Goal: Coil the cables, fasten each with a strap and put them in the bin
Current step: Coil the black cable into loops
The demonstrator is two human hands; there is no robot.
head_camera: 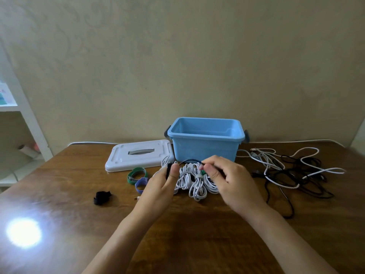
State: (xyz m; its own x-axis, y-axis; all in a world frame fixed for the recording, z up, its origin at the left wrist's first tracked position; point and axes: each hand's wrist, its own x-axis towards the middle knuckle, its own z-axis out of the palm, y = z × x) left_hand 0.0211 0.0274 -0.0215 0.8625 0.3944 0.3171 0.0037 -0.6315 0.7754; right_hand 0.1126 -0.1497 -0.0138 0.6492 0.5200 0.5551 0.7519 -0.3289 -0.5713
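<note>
Beige wall [177, 56] fills my view ahead, faint swirl pattern in the plaster. Brown wood-grain table [177, 224] butts against it. Bright glare spot [23, 232] on the tabletop, near left. White shelving unit [25, 115] stands at left, blurred items on its shelves. I see pale floor [17, 173] beneath it.

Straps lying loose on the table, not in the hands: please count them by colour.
Green strap: 1
Purple strap: 1
Black strap: 1
Total: 3
</note>
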